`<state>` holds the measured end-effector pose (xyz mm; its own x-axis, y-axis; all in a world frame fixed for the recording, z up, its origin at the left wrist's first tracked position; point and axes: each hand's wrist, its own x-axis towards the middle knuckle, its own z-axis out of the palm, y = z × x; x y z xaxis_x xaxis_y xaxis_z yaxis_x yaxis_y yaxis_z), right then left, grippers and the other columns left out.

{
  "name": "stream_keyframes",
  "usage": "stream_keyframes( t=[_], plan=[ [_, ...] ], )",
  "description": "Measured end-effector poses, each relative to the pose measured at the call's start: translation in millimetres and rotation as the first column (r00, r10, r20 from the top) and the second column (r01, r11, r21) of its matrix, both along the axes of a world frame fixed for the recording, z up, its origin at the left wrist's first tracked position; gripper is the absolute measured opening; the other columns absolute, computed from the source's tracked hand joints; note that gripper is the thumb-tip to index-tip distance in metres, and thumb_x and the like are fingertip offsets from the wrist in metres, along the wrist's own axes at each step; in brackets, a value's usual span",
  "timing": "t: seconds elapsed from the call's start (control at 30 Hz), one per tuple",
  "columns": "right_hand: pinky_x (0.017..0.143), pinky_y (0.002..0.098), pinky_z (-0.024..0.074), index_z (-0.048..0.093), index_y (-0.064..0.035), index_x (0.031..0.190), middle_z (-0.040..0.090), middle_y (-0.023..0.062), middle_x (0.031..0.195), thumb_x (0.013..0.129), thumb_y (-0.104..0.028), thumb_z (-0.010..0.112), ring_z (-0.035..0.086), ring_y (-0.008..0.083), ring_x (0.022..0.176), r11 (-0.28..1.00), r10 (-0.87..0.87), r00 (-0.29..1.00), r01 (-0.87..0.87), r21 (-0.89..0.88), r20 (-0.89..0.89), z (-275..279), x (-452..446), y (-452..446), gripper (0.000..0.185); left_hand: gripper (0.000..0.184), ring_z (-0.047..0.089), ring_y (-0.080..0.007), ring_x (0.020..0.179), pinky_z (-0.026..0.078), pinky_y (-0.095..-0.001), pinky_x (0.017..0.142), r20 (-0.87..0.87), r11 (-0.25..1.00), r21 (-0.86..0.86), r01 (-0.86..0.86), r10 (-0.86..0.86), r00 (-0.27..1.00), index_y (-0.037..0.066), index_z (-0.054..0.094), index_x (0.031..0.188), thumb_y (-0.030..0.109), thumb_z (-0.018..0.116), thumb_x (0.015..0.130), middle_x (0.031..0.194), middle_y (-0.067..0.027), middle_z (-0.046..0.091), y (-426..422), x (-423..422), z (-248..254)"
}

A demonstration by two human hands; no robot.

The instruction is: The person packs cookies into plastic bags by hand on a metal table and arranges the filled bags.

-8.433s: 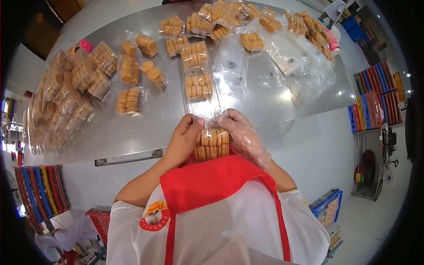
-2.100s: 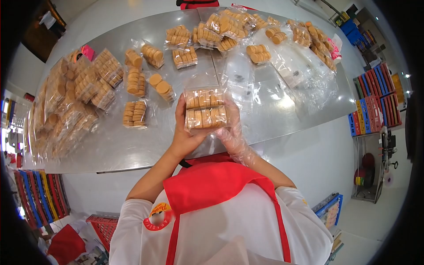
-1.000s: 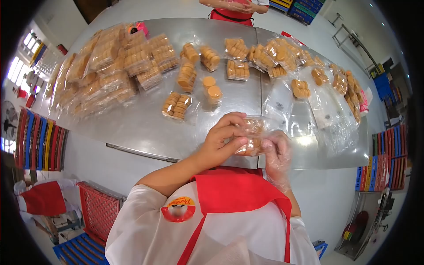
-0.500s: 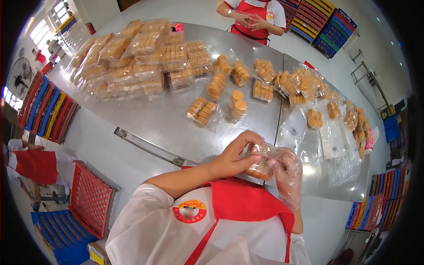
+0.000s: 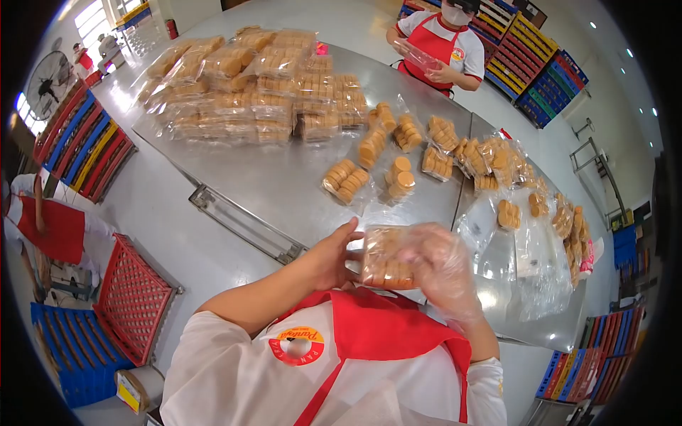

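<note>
Near the table's front edge, a clear pack of round cookies (image 5: 386, 261) is between my hands. My bare left hand (image 5: 332, 257) grips it by its left side, thumb upward. My right hand (image 5: 442, 268), in a clear plastic glove, lies over the pack's right part with bent fingers; motion blurs them, and whether they grip it cannot be made out. Just beyond, a two-row pack (image 5: 345, 180) and a smaller pack (image 5: 400, 177) rest on the metal table (image 5: 270, 177). A large pile of cookie packs (image 5: 249, 92) stands at the far left.
More packs (image 5: 497, 157) lie at the right, beside empty clear bags (image 5: 529, 248). A masked person in a red apron (image 5: 435, 46) stands across the table. Another person (image 5: 53, 227) is at the left, near a red crate (image 5: 135, 298) and blue crates (image 5: 74, 348).
The view has swung left, showing more of the pile and the person opposite. The pack now lies flatter, its face exposed; my left hand has shifted to its side and my right over it.
</note>
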<state>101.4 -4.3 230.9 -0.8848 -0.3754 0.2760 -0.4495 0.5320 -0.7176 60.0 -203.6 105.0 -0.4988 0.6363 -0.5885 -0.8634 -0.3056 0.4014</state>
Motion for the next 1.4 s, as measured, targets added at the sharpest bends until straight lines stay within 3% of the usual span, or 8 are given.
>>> stream_keyframes(
  t=[0.23, 0.33, 0.43, 0.57, 0.73, 0.83, 1.23, 1.4],
  plan=[
    [0.083, 0.0413, 0.0531, 0.068, -0.0068, 0.101, 0.065, 0.0141, 0.110, 0.074, -0.008, 0.073, 0.064, 0.0334, 0.098, 0.850, 0.509, 0.832, -0.445, 0.283, -0.221, -5, 4, -41, 0.027, 0.054, 0.060, -0.0320, 0.118, 0.045, -0.0468, 0.105, 0.148, 0.936, 0.324, -0.140, 0.097, 0.984, 0.004, 0.055, 0.133, 0.045, 0.045, 0.099, 0.127, -0.0166, 0.063, -26, 20, 9],
    [0.086, 0.0400, 0.0520, 0.065, -0.0032, 0.100, 0.062, 0.0123, 0.112, 0.077, -0.014, 0.075, 0.060, 0.0312, 0.102, 0.909, 0.415, 0.867, -0.381, 0.169, -0.277, -7, 11, -46, 0.027, 0.049, 0.062, -0.0350, 0.113, 0.047, -0.0511, 0.102, 0.213, 0.932, 0.322, -0.167, 0.100, 0.972, 0.003, 0.055, 0.132, 0.035, 0.052, 0.094, 0.123, -0.0178, 0.065, -35, 17, 5],
    [0.080, 0.0361, 0.0513, 0.066, -0.0009, 0.098, 0.063, 0.0129, 0.104, 0.082, -0.015, 0.074, 0.062, 0.0281, 0.092, 0.977, -0.212, 0.939, 0.214, -0.021, -0.270, -28, 23, -20, 0.023, 0.050, 0.063, -0.0374, 0.110, 0.049, -0.0554, 0.097, 0.213, 0.922, 0.306, -0.237, 0.176, 0.961, 0.002, 0.055, 0.131, 0.030, 0.056, 0.090, 0.121, -0.0192, 0.065, -47, 6, -10],
    [0.066, 0.0336, 0.0479, 0.065, 0.0020, 0.088, 0.062, 0.0110, 0.073, 0.094, -0.021, 0.063, 0.061, 0.0238, 0.070, 0.571, -0.718, 0.650, 0.755, -0.323, 0.249, -144, 13, 65, 0.024, 0.054, 0.064, -0.0383, 0.109, 0.051, -0.0565, 0.095, 0.088, 0.911, 0.272, -0.310, 0.297, 0.951, 0.000, 0.053, 0.132, 0.029, 0.059, 0.087, 0.123, -0.0195, 0.064, -61, -9, -24],
    [0.061, 0.0406, 0.0426, 0.061, 0.0037, 0.076, 0.058, 0.0178, 0.067, 0.095, -0.020, 0.061, 0.055, 0.0281, 0.061, 0.479, -0.862, 0.500, 0.857, 0.190, -0.081, -216, 32, 112, 0.031, 0.054, 0.064, -0.0373, 0.108, 0.050, -0.0550, 0.096, 0.119, 0.908, 0.296, -0.295, 0.271, 0.955, 0.000, 0.053, 0.132, 0.029, 0.057, 0.087, 0.122, -0.0193, 0.064, -52, -18, -25],
    [0.064, 0.0481, 0.0447, 0.067, 0.0020, 0.081, 0.063, 0.0245, 0.075, 0.095, -0.024, 0.061, 0.060, 0.0433, 0.069, 0.483, -0.850, 0.516, 0.843, 0.237, -0.104, -212, 30, 114, 0.029, 0.054, 0.065, -0.0363, 0.108, 0.052, -0.0520, 0.095, 0.092, 0.929, 0.233, -0.289, 0.274, 0.957, 0.001, 0.051, 0.134, 0.028, 0.055, 0.088, 0.122, -0.0187, 0.064, -38, -16, -13],
    [0.071, 0.0469, 0.0458, 0.065, 0.0042, 0.079, 0.063, 0.0247, 0.081, 0.092, -0.023, 0.057, 0.060, 0.0406, 0.077, 0.482, -0.876, 0.480, 0.871, 0.091, 0.041, -211, 26, 143, 0.031, 0.055, 0.060, -0.0371, 0.115, 0.052, -0.0535, 0.095, 0.093, 0.958, 0.001, -0.288, 0.286, 0.954, 0.001, 0.051, 0.134, 0.036, 0.056, 0.092, 0.126, -0.0192, 0.061, -22, 4, -14],
    [0.063, 0.0488, 0.0458, 0.063, 0.0023, 0.070, 0.061, 0.0244, 0.074, 0.089, -0.025, 0.062, 0.060, 0.0434, 0.070, 0.488, -0.867, 0.497, 0.864, 0.125, -0.046, -208, 26, 167, 0.033, 0.057, 0.060, -0.0327, 0.118, 0.050, -0.0484, 0.100, -0.318, 0.976, -0.068, -0.206, 0.174, 0.932, 0.002, 0.050, 0.136, 0.044, 0.049, 0.097, 0.133, -0.0164, 0.058, -30, 22, -37]
  ],
)
